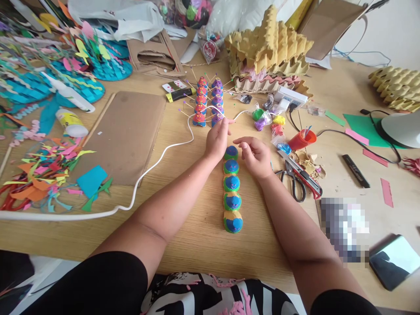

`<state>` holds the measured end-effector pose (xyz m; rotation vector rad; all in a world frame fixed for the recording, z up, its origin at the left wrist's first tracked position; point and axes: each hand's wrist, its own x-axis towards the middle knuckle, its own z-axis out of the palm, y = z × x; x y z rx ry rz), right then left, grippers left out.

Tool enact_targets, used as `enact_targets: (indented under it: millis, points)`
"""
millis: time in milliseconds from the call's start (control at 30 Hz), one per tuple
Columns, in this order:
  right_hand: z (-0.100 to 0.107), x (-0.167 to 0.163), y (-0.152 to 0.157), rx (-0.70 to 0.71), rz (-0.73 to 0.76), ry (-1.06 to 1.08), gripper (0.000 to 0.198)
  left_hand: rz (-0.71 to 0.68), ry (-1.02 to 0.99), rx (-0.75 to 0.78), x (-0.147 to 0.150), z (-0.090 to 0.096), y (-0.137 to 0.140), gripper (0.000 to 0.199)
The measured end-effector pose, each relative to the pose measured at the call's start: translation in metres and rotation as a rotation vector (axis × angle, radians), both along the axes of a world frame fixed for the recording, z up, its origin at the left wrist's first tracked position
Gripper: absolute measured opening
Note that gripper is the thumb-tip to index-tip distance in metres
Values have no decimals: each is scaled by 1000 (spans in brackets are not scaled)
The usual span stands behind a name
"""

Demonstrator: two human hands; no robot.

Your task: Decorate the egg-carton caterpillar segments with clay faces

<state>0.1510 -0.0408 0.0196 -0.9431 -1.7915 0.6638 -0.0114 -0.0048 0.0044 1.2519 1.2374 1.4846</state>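
A row of egg-carton cups (232, 183) painted blue, green and orange lies on the table in front of me, small faces on its cups. My left hand (217, 139) is above and left of its far end, fingers loosely stretched near a white cable (187, 141). On the other side, my right hand (256, 156) is beside the far cup, its index finger extended and thumb apart. Nothing shows in either hand, though the left fingertips are partly hidden. Just beyond stand a red egg-carton caterpillar (201, 103) and a purple egg-carton caterpillar (216, 94), both with pin-like sticks.
Scissors (293, 179) and a utility knife (305, 177) lie right of my right hand. Behind them are an orange cup (302, 139) and bagged clay (259, 119). Cardboard (121, 135) and paper scraps (46, 175) are left. Egg trays (269, 48) are stacked at the back.
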Motion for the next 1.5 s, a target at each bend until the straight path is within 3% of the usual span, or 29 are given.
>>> enact_targets:
  millis: [133, 267, 433, 600, 733, 833, 1000, 1200, 1333, 1500]
  points:
    - [2, -3, -4, -132, 107, 45, 46, 30, 15, 36, 1, -5, 4, 93]
    - [0, -1, -2, -121, 194, -114, 48, 51, 14, 21, 1, -8, 8, 97]
    - [-4, 3, 2, -44, 116, -253, 51, 28, -4, 11, 0, -10, 10, 96]
    - [-2, 3, 3, -6, 30, -245, 53, 14, -28, 12, 0, -10, 9, 90]
    - [-3, 4, 10, 6, -67, -53, 51, -6, -43, -3, 1, -5, 7, 84]
    - [-10, 13, 23, -72, -167, 121, 52, -19, -23, -3, 2, -1, 3, 71]
    - [-11, 27, 38, -322, 59, 403, 55, -70, 185, 133, 2, 1, -2, 39]
    - [12, 12, 18, -468, 138, 799, 40, -73, 482, 353, 0, -7, 2, 38]
    - [14, 10, 16, -481, 187, 856, 39, -112, 598, 389, 3, -10, 2, 23]
    - [10, 12, 22, -435, 219, 769, 45, -143, 664, 422, 5, -10, 2, 10]
